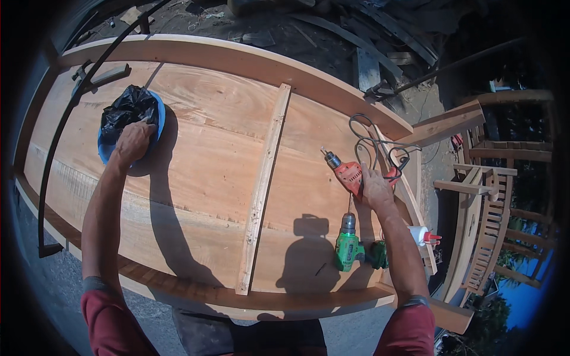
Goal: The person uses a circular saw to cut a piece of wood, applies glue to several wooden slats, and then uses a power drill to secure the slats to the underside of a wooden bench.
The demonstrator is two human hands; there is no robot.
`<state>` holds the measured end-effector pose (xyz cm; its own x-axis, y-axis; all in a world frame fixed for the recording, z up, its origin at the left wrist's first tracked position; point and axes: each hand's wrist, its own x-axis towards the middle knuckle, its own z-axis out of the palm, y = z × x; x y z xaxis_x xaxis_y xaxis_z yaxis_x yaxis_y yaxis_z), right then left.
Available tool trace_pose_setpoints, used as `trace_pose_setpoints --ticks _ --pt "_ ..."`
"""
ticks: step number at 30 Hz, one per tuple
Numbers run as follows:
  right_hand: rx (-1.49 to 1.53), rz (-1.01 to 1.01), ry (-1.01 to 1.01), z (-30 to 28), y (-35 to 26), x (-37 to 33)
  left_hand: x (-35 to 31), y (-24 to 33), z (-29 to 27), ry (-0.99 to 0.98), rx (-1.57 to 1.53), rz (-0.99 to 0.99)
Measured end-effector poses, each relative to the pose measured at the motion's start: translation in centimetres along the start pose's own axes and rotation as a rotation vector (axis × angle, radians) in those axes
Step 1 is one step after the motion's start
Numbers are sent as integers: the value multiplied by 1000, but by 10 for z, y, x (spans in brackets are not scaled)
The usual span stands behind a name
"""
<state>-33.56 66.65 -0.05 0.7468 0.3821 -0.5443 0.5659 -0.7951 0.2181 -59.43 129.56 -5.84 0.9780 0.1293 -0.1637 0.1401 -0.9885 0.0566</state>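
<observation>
On the left of a large wooden panel (202, 148) sits a blue bowl (155, 139) with a black plastic bag (127, 110) inside. My left hand (134, 141) is over the bowl, its fingers curled at the bag near the right rim; what they pinch is hidden. Toward the right, my right hand (377, 188) grips a red corded drill (349, 174) that lies on its side, bit pointing up and left. A green cordless drill (348, 246) lies just below it, its bit toward the red drill. Beside my right forearm lies a white bottle with a red tip (423, 236).
Raised boards (237, 56) frame the panel, and a wooden batten (265, 184) crosses it. Black bar clamps (62, 127) span the left end. The cord (371, 142) loops near the right edge. Wooden furniture (487, 219) stands to the right; scrap boards (368, 65) lie beyond.
</observation>
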Motion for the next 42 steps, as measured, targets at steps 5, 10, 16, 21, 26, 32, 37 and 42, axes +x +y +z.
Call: trace_pose_setpoints --ticks 5,10,16,21,26,32,37,42 --pt "-171 -386 292 -7 51 -9 -8 -20 8 58 -140 -18" --pt "-358 -637 352 23 29 -54 -6 -3 -4 122 -495 -37" --pt "-114 -362 381 24 60 -35 -17 -15 0 77 -968 -344" --pt "-432 -385 270 25 62 -3 -24 12 -18 64 -1016 -603" --pt "-138 -546 222 -13 67 -27 -21 22 -39 27 -1412 -597" --pt "193 -269 137 -68 -12 -51 -44 32 -46 170 -1947 -653" --pt "418 -128 173 -72 0 -47 -24 106 -53 189 -2392 -561" --pt "-126 -308 378 -92 -21 -49 5 179 -45 105 -2565 -552"
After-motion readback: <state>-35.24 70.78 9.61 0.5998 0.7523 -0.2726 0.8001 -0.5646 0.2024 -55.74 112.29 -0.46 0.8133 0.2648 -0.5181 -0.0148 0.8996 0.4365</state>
